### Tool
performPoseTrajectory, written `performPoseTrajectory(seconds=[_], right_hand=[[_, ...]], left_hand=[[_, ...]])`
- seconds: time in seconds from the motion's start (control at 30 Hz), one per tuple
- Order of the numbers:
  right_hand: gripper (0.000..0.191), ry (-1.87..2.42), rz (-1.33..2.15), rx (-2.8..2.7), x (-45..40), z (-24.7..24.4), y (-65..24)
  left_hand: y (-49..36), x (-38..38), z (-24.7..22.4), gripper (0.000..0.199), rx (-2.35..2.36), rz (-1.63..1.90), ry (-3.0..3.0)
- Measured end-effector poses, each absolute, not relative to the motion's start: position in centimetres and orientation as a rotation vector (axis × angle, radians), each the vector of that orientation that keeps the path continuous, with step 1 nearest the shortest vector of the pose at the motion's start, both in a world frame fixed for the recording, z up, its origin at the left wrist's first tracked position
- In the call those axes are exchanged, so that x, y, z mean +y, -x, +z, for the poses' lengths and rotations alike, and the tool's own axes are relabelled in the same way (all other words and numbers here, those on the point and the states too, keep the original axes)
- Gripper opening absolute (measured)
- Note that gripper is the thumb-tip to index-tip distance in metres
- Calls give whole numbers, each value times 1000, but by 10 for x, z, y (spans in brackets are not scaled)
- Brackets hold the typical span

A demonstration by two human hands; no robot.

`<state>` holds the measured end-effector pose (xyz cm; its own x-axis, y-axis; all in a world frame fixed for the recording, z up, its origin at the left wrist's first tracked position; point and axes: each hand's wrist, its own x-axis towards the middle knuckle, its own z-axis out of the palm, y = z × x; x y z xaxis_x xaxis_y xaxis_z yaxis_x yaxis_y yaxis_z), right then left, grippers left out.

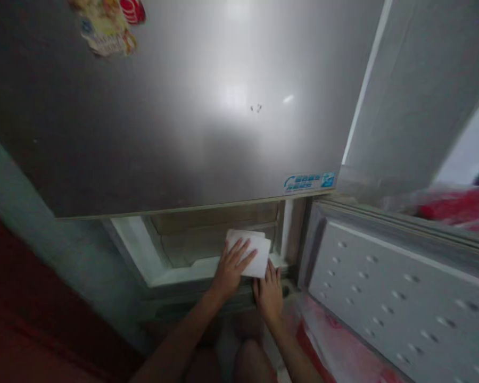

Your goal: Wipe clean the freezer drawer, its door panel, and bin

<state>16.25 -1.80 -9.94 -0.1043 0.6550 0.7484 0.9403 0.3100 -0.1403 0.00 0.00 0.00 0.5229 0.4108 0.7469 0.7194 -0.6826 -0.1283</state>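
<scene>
A white folded cloth or paper sheet (pixel 258 255) is in front of the drawers inside the lower compartment of a fridge. My left hand (pixel 229 268) has its fingers spread over the front of this sheet, pressing and holding it. Its underside is hidden, as is whatever it touches behind. Just to the right and lower, my right hand (pixel 270 292) rests on the compartment's bottom edge, with fingers stretched and a little apart. Its fingertips are close to the sheet's lower right corner. Behind the sheet is a translucent drawer front (pixel 191 244) framed by a white rim (pixel 179 275).
The grey upper fridge door (pixel 175 133) is closed above my hands. To the right, the lower door (pixel 375 282) stands open, its inner panel dimpled. Plastic bags with red print (pixel 323 335) lie beneath it. A wall (pixel 104 271) runs close on the left, beside a dark red surface (pixel 43 319).
</scene>
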Motion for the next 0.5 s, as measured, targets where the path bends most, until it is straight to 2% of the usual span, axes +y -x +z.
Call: performPoseTrajectory(seconds=[0.13,0.3,0.4,0.5], right_hand=[[33,1491,-405,-1844,-18,-101,-160],[35,1443,-370,-1842,-17,-100,-162],[42,1400,-314,-1825,-15,-100,-163],[46,1359,-157,-1789,-13,-98,-165]], left_hand=[[-51,18,1,46,-894,-970,2410],[-33,6,2,56,-1095,-1086,2521],[-6,-17,-2,67,-1249,-1362,2579],[9,-42,-7,67,-1496,-1841,2572]])
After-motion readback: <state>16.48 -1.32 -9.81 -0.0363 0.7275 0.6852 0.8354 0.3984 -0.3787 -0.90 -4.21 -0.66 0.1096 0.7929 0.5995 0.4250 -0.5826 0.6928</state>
